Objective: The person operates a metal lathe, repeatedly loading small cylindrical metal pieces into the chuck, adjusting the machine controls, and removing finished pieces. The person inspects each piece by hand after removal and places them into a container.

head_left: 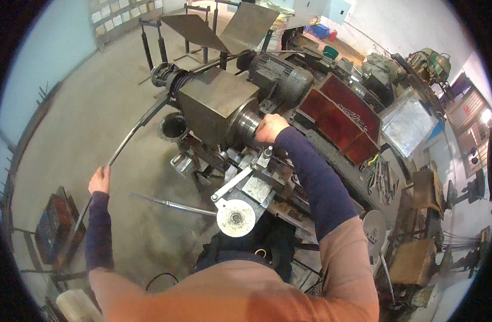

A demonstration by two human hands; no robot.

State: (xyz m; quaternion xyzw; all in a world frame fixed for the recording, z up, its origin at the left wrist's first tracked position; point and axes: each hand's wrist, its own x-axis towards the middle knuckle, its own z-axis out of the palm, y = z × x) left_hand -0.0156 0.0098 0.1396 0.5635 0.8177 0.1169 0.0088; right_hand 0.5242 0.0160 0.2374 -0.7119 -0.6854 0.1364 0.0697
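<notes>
Out to the left, my left hand [99, 180] is closed round a long metal lever [129, 135] that runs up to the back of a small lathe. My right hand [271, 129] is closed against the front of the shiny round spindle nose [248, 124]; whatever its fingers hold is hidden. The spindle projects from the lathe's box-shaped headstock [216, 95]. Below it lies the tool slide, with a bar-shaped handle [231, 183] and a round pale handwheel [235, 218] close to my body. A metal rod [173, 204] sticks out leftward beside the handwheel.
An electric motor [281, 78] sits behind the headstock. To the right stand a dark red metal tray [340, 115] with shavings and several wrenches [383, 180]. Metal stands [153, 45] are at the far left, and a dark box [58, 225] is on the floor.
</notes>
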